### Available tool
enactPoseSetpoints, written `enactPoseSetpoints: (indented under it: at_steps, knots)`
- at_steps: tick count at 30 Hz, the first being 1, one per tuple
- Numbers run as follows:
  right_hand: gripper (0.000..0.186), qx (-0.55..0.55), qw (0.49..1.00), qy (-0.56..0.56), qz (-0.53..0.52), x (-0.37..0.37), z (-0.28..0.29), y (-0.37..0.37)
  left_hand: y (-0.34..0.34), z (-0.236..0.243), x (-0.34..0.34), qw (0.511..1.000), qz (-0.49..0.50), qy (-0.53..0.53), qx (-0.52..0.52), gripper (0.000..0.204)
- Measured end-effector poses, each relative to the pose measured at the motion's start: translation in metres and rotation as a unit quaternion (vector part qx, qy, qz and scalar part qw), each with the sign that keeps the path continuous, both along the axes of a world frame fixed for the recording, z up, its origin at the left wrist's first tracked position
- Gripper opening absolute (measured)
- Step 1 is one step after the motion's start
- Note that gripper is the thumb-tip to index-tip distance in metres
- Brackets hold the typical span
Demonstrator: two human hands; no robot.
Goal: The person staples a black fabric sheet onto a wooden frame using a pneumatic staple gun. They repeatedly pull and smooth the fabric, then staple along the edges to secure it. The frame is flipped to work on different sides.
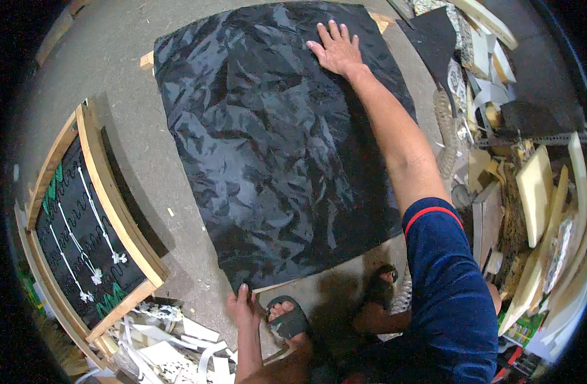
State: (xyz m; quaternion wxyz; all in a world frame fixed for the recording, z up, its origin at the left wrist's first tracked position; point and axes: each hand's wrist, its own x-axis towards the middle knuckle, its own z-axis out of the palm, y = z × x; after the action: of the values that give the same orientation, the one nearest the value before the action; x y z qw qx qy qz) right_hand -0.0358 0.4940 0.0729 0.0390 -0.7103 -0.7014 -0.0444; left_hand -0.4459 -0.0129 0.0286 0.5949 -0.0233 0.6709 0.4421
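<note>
Centrally: one black sheet (261,147), creased and faintly glossy, spread over most of the middle of the frame, pale wood showing past its edges at upper left, upper right and bottom. Right hand (338,51): palm down on the sheet at upper centre, fingers spread apart. Left hand (243,308): closed on the sheet's corner at lower centre-left, thumb on top. Surface: grey floor (107,83), dull, with small pale chips to the left of the sheet. At left: a wooden frame (120,185), tilted, with black backing, white cords and green zigzag bands. At lower left: a heap of white scraps (178,345). At right, upper to lower: a piled mass of cream and speckled offcuts (533,192). At bottom centre: a dark sandal (288,323) on a foot. At lower right: a navy sleeve (447,288) with red trim.
</note>
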Motion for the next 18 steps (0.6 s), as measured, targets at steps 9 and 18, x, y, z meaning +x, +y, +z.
enactPoseSetpoints:
  at_steps: [9,18]
  knots:
    - [0.093,-0.025,0.993,0.096,-0.07,0.032,0.0,0.04,-0.002,-0.004,0.0,1.0,0.007,-0.013,0.017,0.008]
    - [0.056,0.086,0.987,-0.02,0.132,0.064,-0.011,0.028,0.003,0.009,0.007,0.998,-0.028,0.035,-0.043,0.02]
